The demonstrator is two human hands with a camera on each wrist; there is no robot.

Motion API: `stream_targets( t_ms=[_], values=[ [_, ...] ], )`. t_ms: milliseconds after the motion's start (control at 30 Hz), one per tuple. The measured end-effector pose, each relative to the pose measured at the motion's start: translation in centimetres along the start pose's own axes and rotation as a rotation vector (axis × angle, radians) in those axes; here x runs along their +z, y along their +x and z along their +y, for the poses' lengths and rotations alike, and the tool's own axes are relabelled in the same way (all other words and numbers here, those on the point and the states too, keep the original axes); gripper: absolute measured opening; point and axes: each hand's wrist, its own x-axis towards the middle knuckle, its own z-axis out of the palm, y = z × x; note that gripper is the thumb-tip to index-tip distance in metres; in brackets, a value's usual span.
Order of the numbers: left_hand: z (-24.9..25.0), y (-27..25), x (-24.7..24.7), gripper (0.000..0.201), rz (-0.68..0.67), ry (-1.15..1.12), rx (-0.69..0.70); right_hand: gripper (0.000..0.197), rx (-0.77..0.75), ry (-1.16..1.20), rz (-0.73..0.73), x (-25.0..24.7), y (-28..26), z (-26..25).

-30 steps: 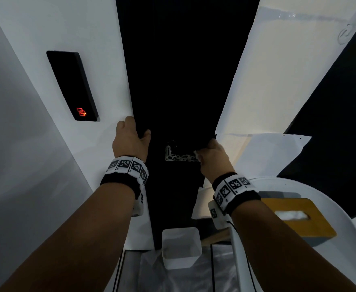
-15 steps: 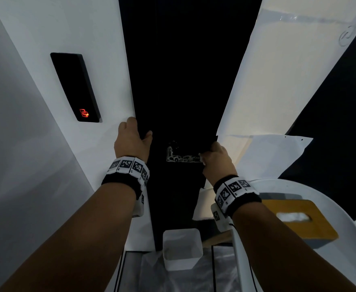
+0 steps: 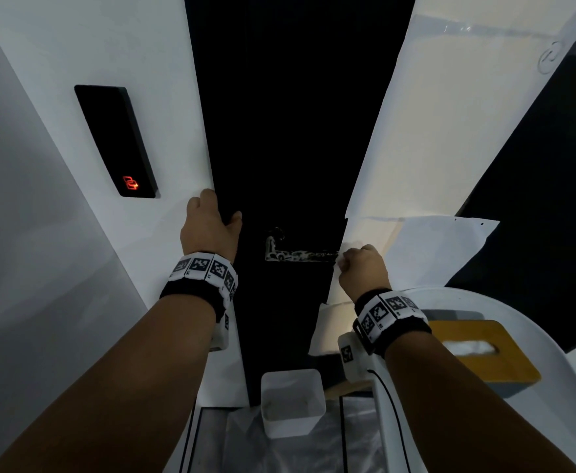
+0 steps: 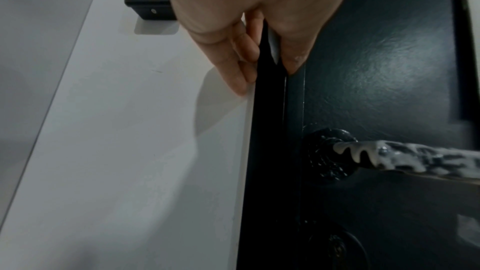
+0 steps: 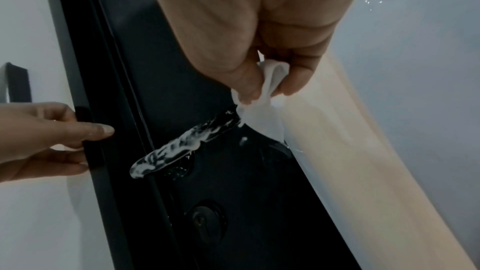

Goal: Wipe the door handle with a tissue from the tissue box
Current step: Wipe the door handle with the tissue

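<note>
A black lever door handle (image 3: pixel 300 256) (image 4: pixel 405 158) (image 5: pixel 182 147), streaked with white foam, sticks out from the black door (image 3: pixel 290 114). My right hand (image 3: pixel 361 268) (image 5: pixel 262 81) pinches a crumpled white tissue (image 5: pixel 259 110) at the handle's free right end. My left hand (image 3: pixel 211 227) (image 4: pixel 259 54) (image 5: pixel 64 132) grips the door's left edge, fingers wrapped round it and thumb on the door face. The wooden tissue box (image 3: pixel 481 353), with white tissue in its slot, sits on a white chair (image 3: pixel 552 387) at lower right.
A black card reader (image 3: pixel 116 141) with a red light is mounted on the white wall left of the door. White paper sheets (image 3: pixel 433 247) hang right of the handle. A small white bin (image 3: pixel 293 401) stands on the floor below. A keyhole (image 5: pixel 205 219) lies under the handle.
My right hand has slid the tissue rightward along the handle to its free end, baring more of the foam-streaked lever. My left hand has stayed on the door edge.
</note>
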Motion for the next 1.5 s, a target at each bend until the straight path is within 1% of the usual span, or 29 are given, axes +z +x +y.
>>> stream_targets(
  t_ms=[100, 200, 267, 333, 400, 533, 567, 700, 767, 833, 933, 1000, 1133, 1333, 1400, 1500],
  values=[
    [0.1, -0.1, 0.0, 0.036, 0.003, 0.0, 0.0, 0.023, -0.031, 0.033, 0.005, -0.3, 0.1, -0.5],
    [0.2, -0.1, -0.1, 0.036, 0.006, 0.005, -0.006, 0.026, -0.052, -0.032, -0.087, -0.5, -0.5, -0.5],
    [0.2, -0.1, -0.1, 0.036, 0.001, 0.007, -0.012, 0.029, -0.035, -0.06, -0.115, -0.6, -1.0, -0.2],
    [0.1, -0.1, -0.2, 0.036, 0.0, 0.01, -0.007, 0.026, -0.002, -0.031, -0.079, -0.8, -1.0, -0.2],
    [0.1, -0.1, -0.1, 0.036, -0.003, 0.009, -0.003, 0.024, -0.004, 0.015, -0.038, -0.9, -0.9, -0.6],
    [0.1, -0.1, -0.1, 0.037, -0.005, 0.006, -0.008, 0.026, -0.027, 0.032, -0.069, -1.1, -1.2, -0.9],
    [0.1, -0.1, -0.1, 0.037, -0.004, 0.008, -0.008, 0.026, -0.03, 0.03, -0.057, -1.2, -1.3, -0.6],
    [0.1, -0.1, -0.1, 0.037, 0.0, 0.002, 0.002, 0.023, -0.042, 0.058, 0.055, -1.7, -0.6, -0.2],
    [0.0, -0.1, 0.0, 0.037, -0.006, 0.003, 0.001, 0.023, -0.074, 0.097, 0.112, -1.5, 0.1, -0.4],
    [0.0, -0.1, -0.1, 0.037, -0.006, 0.002, 0.001, 0.026, -0.107, 0.127, 0.14, -1.2, 0.6, -0.7],
    [0.0, -0.1, -0.1, 0.036, -0.008, 0.0, -0.001, 0.033, -0.128, 0.147, 0.091, -0.8, 0.8, -1.0],
    [0.0, 0.0, -0.1, 0.036, -0.01, 0.002, 0.0, 0.033, -0.148, 0.092, 0.054, -0.2, 0.8, -0.8],
    [-0.1, 0.0, -0.1, 0.037, -0.014, 0.003, 0.005, 0.021, -0.152, 0.014, 0.057, 0.5, 0.8, -0.5],
    [-0.1, 0.0, 0.0, 0.037, -0.01, 0.002, 0.007, 0.017, -0.083, -0.049, -0.026, -0.2, 1.2, 0.4],
    [-0.1, 0.0, 0.0, 0.037, -0.009, 0.001, 0.002, 0.018, -0.048, -0.04, -0.02, -0.2, 1.0, 0.8],
    [0.0, 0.0, -0.1, 0.036, -0.011, 0.002, -0.003, 0.019, -0.041, 0.043, 0.056, -0.4, 0.8, 0.8]
  ],
)
